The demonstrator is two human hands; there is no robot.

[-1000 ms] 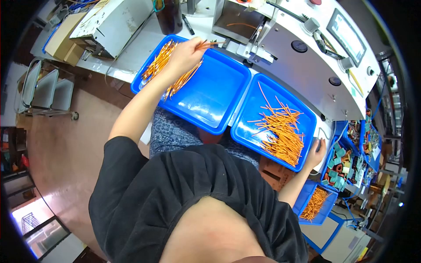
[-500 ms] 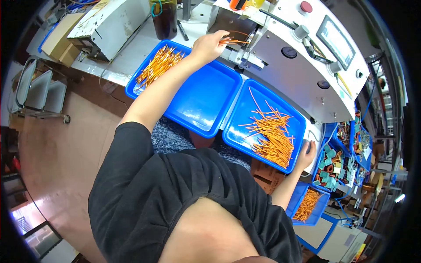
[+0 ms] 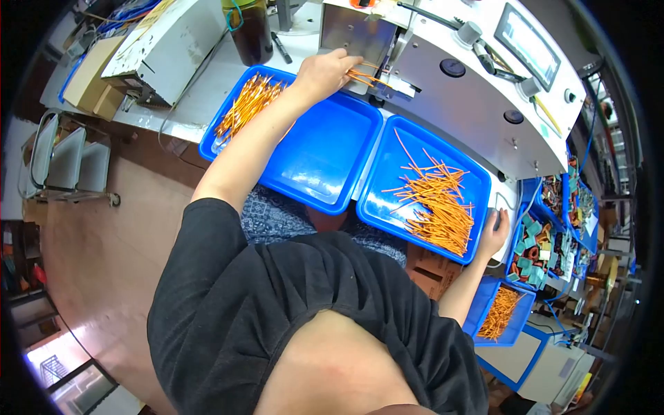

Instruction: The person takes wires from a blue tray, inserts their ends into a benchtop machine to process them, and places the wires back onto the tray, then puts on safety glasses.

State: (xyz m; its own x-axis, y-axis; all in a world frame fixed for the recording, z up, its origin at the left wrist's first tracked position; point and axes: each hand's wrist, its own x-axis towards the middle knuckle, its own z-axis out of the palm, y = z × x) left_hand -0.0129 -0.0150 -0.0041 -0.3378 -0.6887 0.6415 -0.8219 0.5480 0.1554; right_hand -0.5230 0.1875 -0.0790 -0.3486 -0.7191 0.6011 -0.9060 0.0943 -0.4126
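Note:
My left hand (image 3: 325,75) is closed in a pinch around a few thin orange wires (image 3: 368,77). The wires' far ends point right, toward the small metal fixture (image 3: 402,86) on the front of the white machine (image 3: 477,104). Under my left forearm lies a blue tray (image 3: 315,169) with a bundle of orange wires with pale ends (image 3: 247,104) at its left end. My right hand (image 3: 494,236) curls around a dark rounded object (image 3: 492,220), possibly a computer mouse, beside the second blue tray (image 3: 380,197). A loose pile of orange wires (image 3: 443,211) fills that tray's right half.
A lower blue bin (image 3: 513,335) at the right holds more orange wires. Bins of teal-and-copper parts (image 3: 531,252) stand beyond my right hand. A jar of dark liquid (image 3: 249,38) and a black marker (image 3: 281,47) are on the bench behind the left tray.
The view has shifted slightly. My left hand has drawn back a little from the machine, and its wires now slant downward to the right. My right hand stays around the dark object.

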